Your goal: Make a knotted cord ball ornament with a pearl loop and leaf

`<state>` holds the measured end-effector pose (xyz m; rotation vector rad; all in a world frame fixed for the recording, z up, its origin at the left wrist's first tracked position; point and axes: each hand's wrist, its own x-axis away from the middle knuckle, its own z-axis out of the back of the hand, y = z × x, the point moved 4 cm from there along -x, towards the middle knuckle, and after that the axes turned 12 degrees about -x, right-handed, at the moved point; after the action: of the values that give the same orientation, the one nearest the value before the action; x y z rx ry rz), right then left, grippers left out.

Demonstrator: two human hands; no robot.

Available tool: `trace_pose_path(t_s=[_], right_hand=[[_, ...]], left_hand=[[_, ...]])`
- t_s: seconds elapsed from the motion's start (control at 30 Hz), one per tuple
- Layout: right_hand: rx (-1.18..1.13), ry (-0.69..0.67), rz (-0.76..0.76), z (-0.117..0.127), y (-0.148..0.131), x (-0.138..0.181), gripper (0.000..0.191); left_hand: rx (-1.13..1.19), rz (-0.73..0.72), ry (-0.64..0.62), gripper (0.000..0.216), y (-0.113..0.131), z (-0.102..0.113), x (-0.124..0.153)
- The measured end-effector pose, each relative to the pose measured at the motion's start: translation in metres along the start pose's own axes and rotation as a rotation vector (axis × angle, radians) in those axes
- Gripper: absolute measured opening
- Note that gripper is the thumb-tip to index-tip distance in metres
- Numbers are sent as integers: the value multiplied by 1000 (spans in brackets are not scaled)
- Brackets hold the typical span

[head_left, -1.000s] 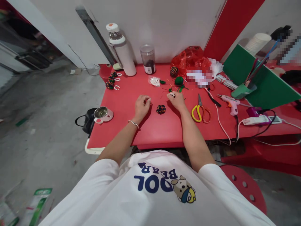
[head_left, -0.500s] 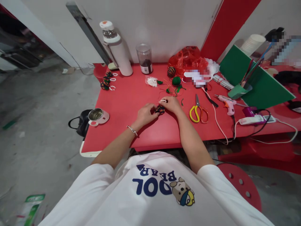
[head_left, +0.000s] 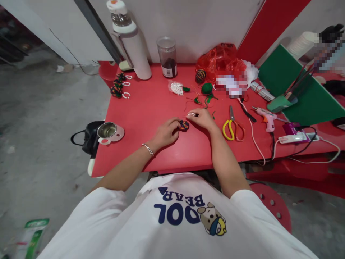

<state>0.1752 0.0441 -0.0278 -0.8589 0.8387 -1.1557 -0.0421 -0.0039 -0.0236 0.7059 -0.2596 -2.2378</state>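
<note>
My left hand [head_left: 167, 132] is closed on the edge of a small round piece of dark multicoloured yarn [head_left: 184, 125], just above the red tabletop. To the right of it, my right hand [head_left: 204, 119] pinches a short string of white pearl beads [head_left: 191, 114]. A narrow gap separates the right fingers from the yarn piece. Beyond the hands lie a bag of loose white beads [head_left: 176, 88], a green yarn ball [head_left: 207, 88] and green scraps with thin threads. Scissors [head_left: 233, 126] with yellow and red handles lie right of my right hand.
Yarn pieces with bead loops [head_left: 118, 86] lie at the back left. A white thermos [head_left: 137, 54], clear jar [head_left: 167, 59] and red plastic bag [head_left: 218, 61] line the wall. A steel-lined cup [head_left: 111, 132] stands left; a pink glue gun [head_left: 266, 118] and cables lie right.
My right fingers have drawn slightly away from the yarn piece, keeping the beads, so more of its round face shows. The whole view has shifted a little with my head.
</note>
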Motion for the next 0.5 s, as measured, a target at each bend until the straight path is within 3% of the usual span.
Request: trace_pose_path(t_s=[0.1, 0.27, 0.5], right_hand=[[-2, 8, -1, 1, 0, 1, 22], [-6, 33, -6, 2, -6, 4, 22], [-62, 71, -26, 3, -15, 7, 23]], left_hand=[[71, 21, 37, 27, -3, -1, 3], [129, 57, 77, 53, -11, -7, -1], [181, 126, 63, 58, -8, -6, -5]])
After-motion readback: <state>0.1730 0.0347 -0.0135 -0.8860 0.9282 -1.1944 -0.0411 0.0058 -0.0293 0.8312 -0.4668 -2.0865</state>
